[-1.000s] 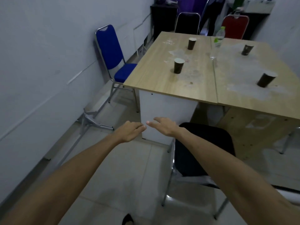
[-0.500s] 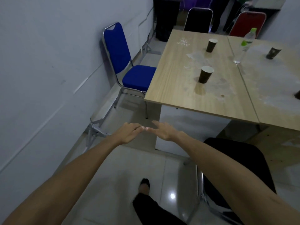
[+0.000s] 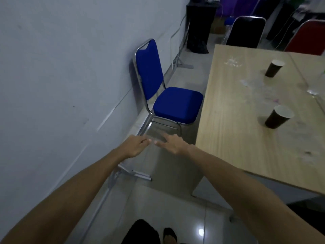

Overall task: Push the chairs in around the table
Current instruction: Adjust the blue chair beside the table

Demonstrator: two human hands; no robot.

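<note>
A blue padded chair [image 3: 177,104] with a chrome frame stands between the wall and the left side of the wooden table [image 3: 246,124], its back near the wall and its seat front touching the table's edge. My left hand [image 3: 134,145] and my right hand [image 3: 173,143] are stretched out side by side, fingertips almost meeting, in the air short of the chair. Both hold nothing, with fingers loosely extended. At the far end of the table stand a black chair [image 3: 246,32] and a red chair [image 3: 309,39].
Two dark paper cups [image 3: 278,117] [image 3: 274,67] stand on the table. A metal floor bracket [image 3: 135,173] juts out from the wall base under my left arm. A dark cabinet [image 3: 200,25] stands against the far wall. My foot [image 3: 169,235] shows on the tiled floor.
I have walked forward and left along the table's corner; the blue chair is now much closer. The black chair that was near me has dropped out of view. My hands keep the same pose.
</note>
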